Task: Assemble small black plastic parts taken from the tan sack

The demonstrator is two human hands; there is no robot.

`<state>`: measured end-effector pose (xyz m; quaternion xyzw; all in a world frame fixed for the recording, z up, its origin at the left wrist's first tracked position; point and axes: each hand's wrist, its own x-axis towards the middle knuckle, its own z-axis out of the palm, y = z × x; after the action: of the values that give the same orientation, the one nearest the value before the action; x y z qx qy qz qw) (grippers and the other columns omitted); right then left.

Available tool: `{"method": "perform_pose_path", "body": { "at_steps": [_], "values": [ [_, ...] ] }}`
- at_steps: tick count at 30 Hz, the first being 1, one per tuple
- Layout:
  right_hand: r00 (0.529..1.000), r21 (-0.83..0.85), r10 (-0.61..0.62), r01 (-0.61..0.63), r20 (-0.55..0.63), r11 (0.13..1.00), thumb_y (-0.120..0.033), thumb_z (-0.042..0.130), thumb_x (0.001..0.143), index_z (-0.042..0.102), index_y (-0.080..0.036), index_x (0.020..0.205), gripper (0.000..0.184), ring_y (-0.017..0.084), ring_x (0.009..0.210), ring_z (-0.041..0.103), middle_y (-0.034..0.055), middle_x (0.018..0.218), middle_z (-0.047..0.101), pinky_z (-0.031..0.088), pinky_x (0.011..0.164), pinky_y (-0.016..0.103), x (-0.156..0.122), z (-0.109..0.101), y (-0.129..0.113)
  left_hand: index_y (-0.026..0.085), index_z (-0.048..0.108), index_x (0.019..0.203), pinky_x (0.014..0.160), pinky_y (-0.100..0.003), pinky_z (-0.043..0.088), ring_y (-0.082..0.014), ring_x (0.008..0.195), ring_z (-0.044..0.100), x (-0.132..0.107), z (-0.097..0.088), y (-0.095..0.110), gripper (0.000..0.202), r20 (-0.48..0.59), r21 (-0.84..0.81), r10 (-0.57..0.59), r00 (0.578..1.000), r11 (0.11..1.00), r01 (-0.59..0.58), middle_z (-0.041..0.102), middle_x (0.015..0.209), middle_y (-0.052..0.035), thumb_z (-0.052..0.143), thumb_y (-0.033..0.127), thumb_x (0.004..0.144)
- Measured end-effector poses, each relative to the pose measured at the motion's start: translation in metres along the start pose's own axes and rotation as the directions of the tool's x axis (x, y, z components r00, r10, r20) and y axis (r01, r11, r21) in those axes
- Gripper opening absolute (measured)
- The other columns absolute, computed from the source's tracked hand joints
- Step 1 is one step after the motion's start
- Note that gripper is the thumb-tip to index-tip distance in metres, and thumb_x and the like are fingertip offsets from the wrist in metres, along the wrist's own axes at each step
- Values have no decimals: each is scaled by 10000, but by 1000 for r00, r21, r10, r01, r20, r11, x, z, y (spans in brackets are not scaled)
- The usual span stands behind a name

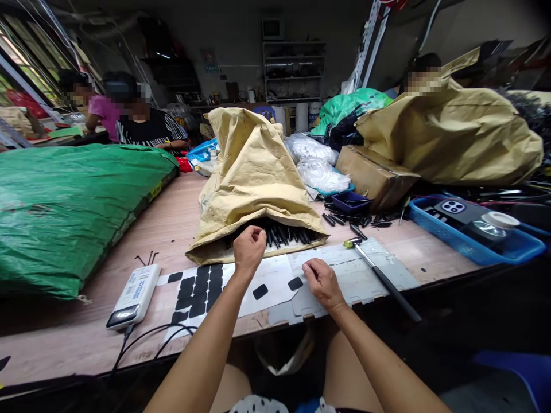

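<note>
Observed at the bench point(172, 223): the left hand point(248, 249) is at the open mouth of the brown paper sack point(253, 166), which lies on its side with a heap of black rods point(286, 234) spilling from it. Its fingers point(257, 234) are bunched together, tips meeting at the near edge of the heap. Whether a rod is caught between them cannot be told from this view. The right hand point(322, 281) rests palm down on the white sheet point(275, 275), fingers loosely bent and clamped on nothing, tips on the paper just beside a loose black pad point(295, 283). A second loose pad point(260, 291) lies between the two forearms, and a block of uncut pads point(198, 289) sits at the sheet's left end. Judgement: the step in hand is drawing a single rod from the sack while the other hand steadies the sheet near the pad. The next move calls for separating one rod from its neighbours without dragging the heap out, and for bringing it over the sheet squarely. The rods touch or lie just ahead of the left fingertips. The pad lies just left of the right hand's fingers. A hammer point(381, 275) lies to the right and a power bank point(133, 295) to the left, both apart from the hands.
</note>
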<state>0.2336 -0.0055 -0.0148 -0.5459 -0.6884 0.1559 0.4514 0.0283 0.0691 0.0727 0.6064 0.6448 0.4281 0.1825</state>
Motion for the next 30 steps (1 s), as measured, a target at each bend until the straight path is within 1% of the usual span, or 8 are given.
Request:
{"method": "perform_pose_path", "body": {
  "at_steps": [3,6,9,14,21,24,27,30],
  "values": [
    [1000,5,-1,1,4,1000,-323,457,989,550,-230,763,262,191,777,539,22,756,590,417,754,323,0,0,-1,190,724,847,725,-280,455,-206,781,669,6,16,-31,191,68,241,-156,985,961,136,735,793,-55,587,324,847],
    [1000,7,0,0,4,1000,-324,457,989,544,-230,763,260,192,782,541,23,757,590,417,756,325,0,0,-1,186,729,837,751,-334,469,-289,888,694,11,28,-51,222,95,346,-255,962,915,208,759,869,-125,617,376,812],
    [1000,5,1,-1,4,1000,-323,455,992,541,-231,758,266,190,780,539,21,757,587,416,751,324,0,0,-1,189,722,756,708,-362,471,-334,867,703,14,33,-55,196,95,365,-305,948,896,252,757,839,-160,652,371,747],
    [1000,7,-3,3,-4,1000,-324,449,993,538,-233,756,269,191,778,540,23,755,587,422,749,322,1,0,-1,206,657,614,655,-352,464,-325,794,700,21,31,-54,178,89,349,-336,938,892,286,734,730,-146,677,362,696],
    [1000,9,-4,4,-5,1000,-325,449,991,527,-235,749,270,192,779,539,24,753,585,424,749,323,1,0,-3,195,657,837,736,-296,474,-218,787,670,12,21,-55,168,-1,236,-285,959,931,277,724,805,-60,643,347,768],
    [1000,8,-6,6,-15,1000,-322,464,984,532,-234,746,263,189,769,539,22,746,586,429,742,321,1,0,-2,191,662,970,701,-262,468,-166,723,627,-6,19,-53,258,-23,71,-164,986,984,165,700,824,-23,648,366,781],
    [1000,9,1,-1,-16,1000,-322,488,972,549,-232,764,234,189,760,541,22,750,594,430,730,321,1,1,-1,197,676,1093,657,-256,459,-144,666,571,-32,21,-52,353,67,-78,-15,998,997,20,692,841,-9,653,379,792],
    [1000,10,8,-8,1,1000,-329,516,954,576,-234,825,171,192,749,542,24,759,595,434,722,323,0,2,-1,207,714,1061,654,-267,470,-138,652,548,-57,26,-51,299,219,-150,66,973,988,-33,714,891,-18,658,355,807]
  ]
}}
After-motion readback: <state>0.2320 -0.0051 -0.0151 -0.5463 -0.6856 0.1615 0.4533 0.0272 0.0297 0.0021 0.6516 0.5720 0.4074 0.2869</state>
